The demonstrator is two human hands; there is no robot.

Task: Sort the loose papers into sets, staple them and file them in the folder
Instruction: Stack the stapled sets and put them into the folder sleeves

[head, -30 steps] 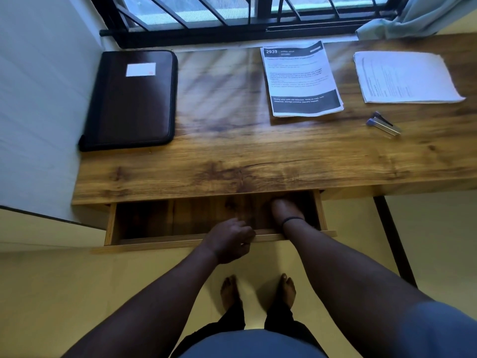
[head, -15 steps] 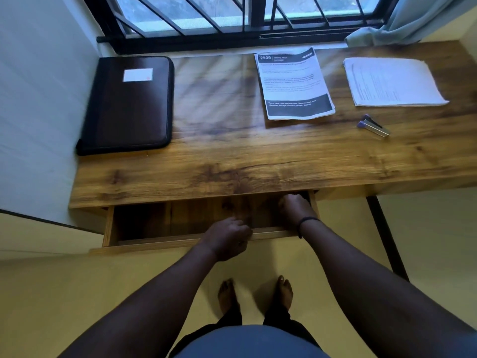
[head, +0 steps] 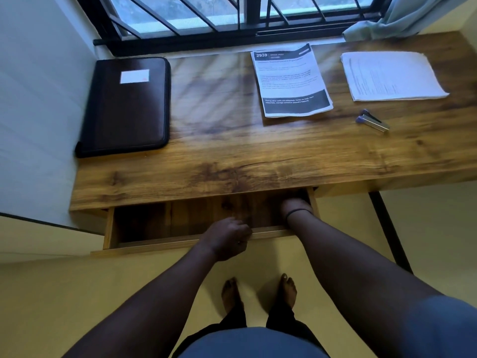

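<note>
At about 10 o'clock on the surface [head: 232,161] lies the folder [head: 126,105], zipped shut, its long axis running from 6 to 12 o'clock. Below the front edge the drawer [head: 144,223] stands pulled out; what shows of its inside holds nothing I can make out, though the right end is shadowed. The left hand [head: 227,240] rests at the drawer's front rail, its fingers curled over the edge in a grip. The right hand [head: 294,205] reaches deep into the drawer's right end, and its fingers are hidden under the surface, so I cannot tell whether they hold anything. The printed sheets [head: 290,80] lie at 12 o'clock from that hand, the plain stack [head: 392,76] at 1 o'clock, long axes front to back. The stapler [head: 371,120] sits between, angled, nearer the right hand, which likely takes it next.
</note>
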